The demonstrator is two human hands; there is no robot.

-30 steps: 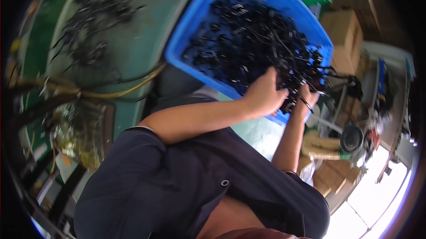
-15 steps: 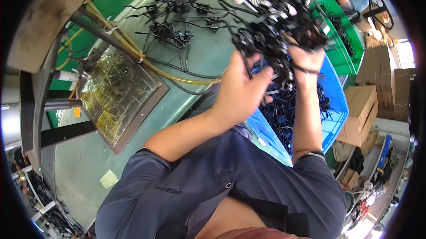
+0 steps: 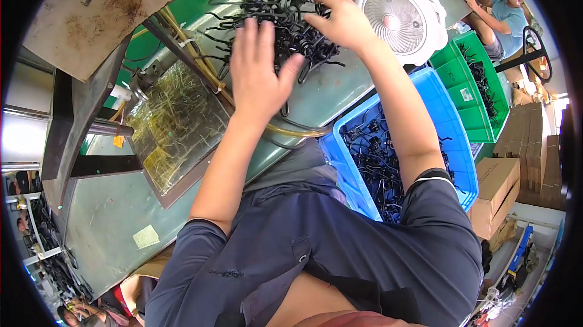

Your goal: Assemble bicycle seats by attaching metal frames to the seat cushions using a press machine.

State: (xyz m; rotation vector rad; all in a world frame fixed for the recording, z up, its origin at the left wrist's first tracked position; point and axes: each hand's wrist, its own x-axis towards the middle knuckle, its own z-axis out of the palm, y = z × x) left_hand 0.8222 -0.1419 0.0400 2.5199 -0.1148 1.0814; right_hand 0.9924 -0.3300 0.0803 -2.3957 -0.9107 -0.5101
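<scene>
Left hand (image 3: 258, 72), thumb spread from extended fingers, overlaps near edge of black parts (image 3: 291, 26); right hand (image 3: 345, 22), fingers parted, is beside fan (image 3: 395, 23). Open table strip (image 3: 340, 87) separates parts from blue bin (image 3: 446, 111).

A heap of bent rod parts (image 3: 288, 26) lies on the workbench (image 3: 346, 87), left of a fan (image 3: 392, 20). Right of the bench, the near crate (image 3: 444, 111) holds more rod parts (image 3: 379, 169), between the far crate (image 3: 454, 96) behind and a cardboard box (image 3: 493, 190) at right.

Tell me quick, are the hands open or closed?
Left hand: open, fingers spread, by the black parts.
Right hand: open, also by the black parts.
</scene>
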